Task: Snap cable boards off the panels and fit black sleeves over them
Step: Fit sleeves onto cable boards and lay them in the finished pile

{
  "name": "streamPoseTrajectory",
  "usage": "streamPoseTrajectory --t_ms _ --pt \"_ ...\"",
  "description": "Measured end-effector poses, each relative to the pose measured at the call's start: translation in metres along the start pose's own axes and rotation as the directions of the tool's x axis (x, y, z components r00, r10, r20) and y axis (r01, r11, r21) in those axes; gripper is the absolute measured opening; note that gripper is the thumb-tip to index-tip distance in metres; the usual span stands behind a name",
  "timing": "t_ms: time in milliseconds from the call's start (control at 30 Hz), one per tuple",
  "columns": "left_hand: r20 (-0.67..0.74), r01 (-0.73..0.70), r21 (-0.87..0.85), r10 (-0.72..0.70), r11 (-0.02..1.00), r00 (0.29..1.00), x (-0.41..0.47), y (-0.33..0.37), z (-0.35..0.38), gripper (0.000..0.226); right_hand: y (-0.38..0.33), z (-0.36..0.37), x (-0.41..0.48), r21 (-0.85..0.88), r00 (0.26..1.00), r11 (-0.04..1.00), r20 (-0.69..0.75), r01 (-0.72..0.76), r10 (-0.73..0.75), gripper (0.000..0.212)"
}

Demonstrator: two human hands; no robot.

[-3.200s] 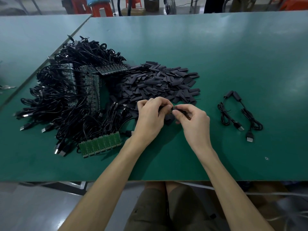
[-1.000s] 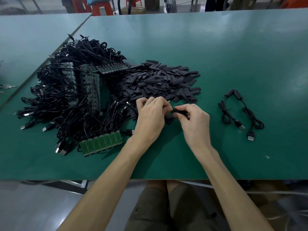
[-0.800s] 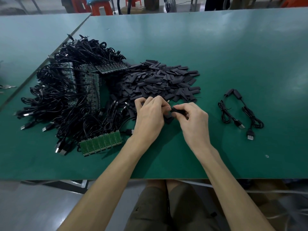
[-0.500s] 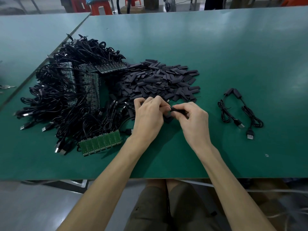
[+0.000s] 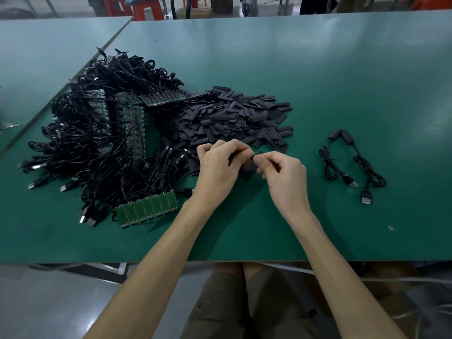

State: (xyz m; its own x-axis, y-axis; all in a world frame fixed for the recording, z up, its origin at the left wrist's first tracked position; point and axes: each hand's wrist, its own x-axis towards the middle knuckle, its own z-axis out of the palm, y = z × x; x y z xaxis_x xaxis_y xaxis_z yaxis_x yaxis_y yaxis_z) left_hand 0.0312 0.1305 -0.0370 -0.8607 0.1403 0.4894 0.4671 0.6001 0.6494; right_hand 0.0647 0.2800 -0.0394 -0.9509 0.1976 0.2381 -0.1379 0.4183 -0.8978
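Front-centre of the green table (image 5: 342,81): both hands meet fingertip to fingertip just above the surface. Left hand (image 5: 216,172) has its fingers curled, thumb and forefinger pinching one end of a black sleeve (image 5: 248,166). Right hand (image 5: 286,179) is curled the same way and pinches the other end. Whether a board is already inside the sleeve I cannot tell, as the fingers cover it. Loose sleeve pile (image 5: 232,118) lies just behind the hands. Tangled cable heap (image 5: 97,148) is to the left, with panels mixed in. One green panel (image 5: 146,209) sits at the heap's near edge, cables attached, left of the left wrist. Two coiled cables (image 5: 352,165) lie on the right, well apart from the pile.
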Motion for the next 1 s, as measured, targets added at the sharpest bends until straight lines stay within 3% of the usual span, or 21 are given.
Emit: streamPoseTrajectory --t_ms 133,400,600,1000 --pt "0.061 -0.027 -0.029 0.029 0.999 0.998 0.0004 -0.0021 0.0009 0.010 0.0013 -0.0019 0.0013 0.018 1.000 1.000 -0.013 -0.019 0.019 0.017" --pt "0.043 -0.016 -0.055 0.019 0.998 0.999 0.0022 -0.0041 0.0011 0.011 -0.0002 -0.0017 0.0002 0.159 1.000 0.987 0.003 0.004 -0.005 0.011" --pt "0.038 -0.012 -0.124 0.017 0.992 0.999 0.0013 0.0000 -0.0005 0.011 0.0007 -0.0028 -0.0005 0.210 1.000 0.978 0.018 -0.012 0.008 0.018" --pt "0.065 0.033 -0.167 -0.022 0.985 0.998 0.0017 0.0036 -0.0031 0.004 0.0029 -0.0011 -0.0007 0.141 0.996 0.986 -0.028 0.091 -0.088 0.005"
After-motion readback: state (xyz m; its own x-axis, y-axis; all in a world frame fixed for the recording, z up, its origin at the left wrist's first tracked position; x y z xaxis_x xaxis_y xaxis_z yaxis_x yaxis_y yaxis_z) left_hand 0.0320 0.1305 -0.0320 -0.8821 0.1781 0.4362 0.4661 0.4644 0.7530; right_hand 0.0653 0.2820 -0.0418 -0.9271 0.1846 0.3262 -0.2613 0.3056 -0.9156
